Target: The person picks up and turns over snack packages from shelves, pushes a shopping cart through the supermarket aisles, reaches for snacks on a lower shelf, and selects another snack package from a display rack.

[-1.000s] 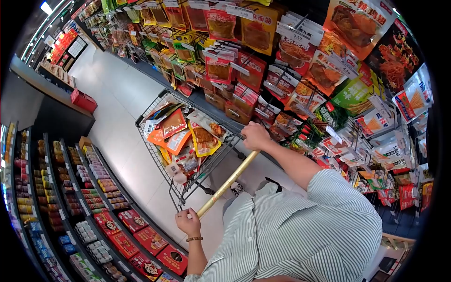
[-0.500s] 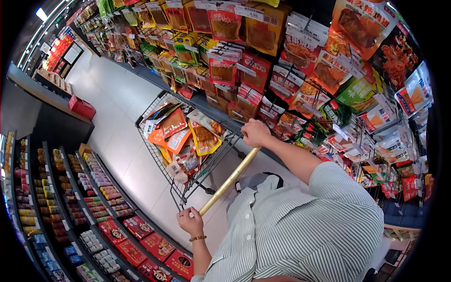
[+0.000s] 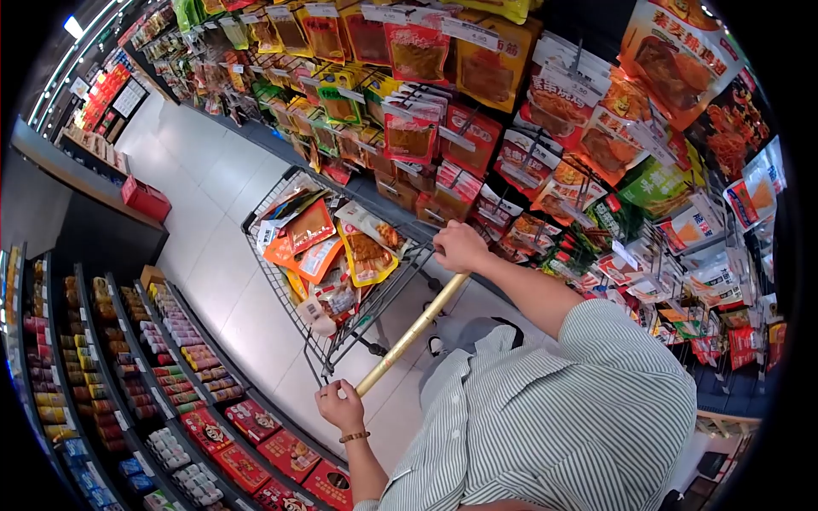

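Note:
My left hand [image 3: 342,405], with a beaded bracelet at the wrist, is wrapped round the lower left end of the gold cart handle [image 3: 413,333]. At the handle's upper right end, my right hand [image 3: 461,247] is closed round the bar. Ahead of the handle is the wire shopping cart [image 3: 348,341]. In its basket lie several food packets, among them a red-brown packet [image 3: 310,228], an orange and white one [image 3: 318,258] and a yellow-edged one [image 3: 368,255]. A pale package [image 3: 317,316] rests at the basket's near end.
A rack of hanging snack packets [image 3: 411,136] runs close along the right side of the cart. Shelves with rolls and red boxes [image 3: 290,454] curve along the left. Pale floor tiles [image 3: 198,230] stretch ahead, past a dark counter and a red box [image 3: 146,198].
The rack packets on the right have shifted slightly right and down in view. Both hands have stayed on the handle, and the foot below has changed position.

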### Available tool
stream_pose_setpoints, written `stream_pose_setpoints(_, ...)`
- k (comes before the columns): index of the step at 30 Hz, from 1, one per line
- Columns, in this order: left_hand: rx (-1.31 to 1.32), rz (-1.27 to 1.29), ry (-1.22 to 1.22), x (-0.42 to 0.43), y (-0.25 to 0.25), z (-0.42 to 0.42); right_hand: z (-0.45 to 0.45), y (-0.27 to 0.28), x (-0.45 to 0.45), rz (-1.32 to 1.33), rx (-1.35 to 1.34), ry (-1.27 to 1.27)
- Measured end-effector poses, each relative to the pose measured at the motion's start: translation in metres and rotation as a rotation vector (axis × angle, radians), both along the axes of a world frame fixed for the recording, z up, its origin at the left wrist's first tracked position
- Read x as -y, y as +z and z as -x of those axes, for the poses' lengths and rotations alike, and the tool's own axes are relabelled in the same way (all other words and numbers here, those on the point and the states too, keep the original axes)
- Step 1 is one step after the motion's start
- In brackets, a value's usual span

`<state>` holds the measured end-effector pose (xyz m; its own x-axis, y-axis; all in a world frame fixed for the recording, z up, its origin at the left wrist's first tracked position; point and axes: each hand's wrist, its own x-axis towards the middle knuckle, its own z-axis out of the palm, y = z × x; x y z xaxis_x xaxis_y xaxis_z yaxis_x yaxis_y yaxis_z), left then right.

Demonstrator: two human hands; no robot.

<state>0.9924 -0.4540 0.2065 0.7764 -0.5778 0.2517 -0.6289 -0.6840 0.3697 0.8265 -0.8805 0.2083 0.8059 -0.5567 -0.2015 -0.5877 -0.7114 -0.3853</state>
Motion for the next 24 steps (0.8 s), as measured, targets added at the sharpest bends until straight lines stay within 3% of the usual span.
stream_pose_setpoints(6, -0.03, -0.038, 0.041, 0.01, 0.004, -0.018, -0.019, -0.002, 0.008, -0.012, 0.023, 0.032)
stream_pose_setpoints(8, -0.073, -0.184, -0.026, 0.014, 0.006, -0.026, -0.022, 0.0, 0.011, -0.086, 0.002, 0.011)
stream_pose_setpoints(13, -0.107, -0.275, -0.02, 0.023, 0.009, -0.043, -0.034, -0.008, 0.022, -0.15, 0.066, 0.026)
stream_pose_setpoints(24, -0.111, -0.258, -0.038, 0.032, -0.006, -0.096, -0.074, -0.015, 0.046, -0.209, 0.042, 0.108)
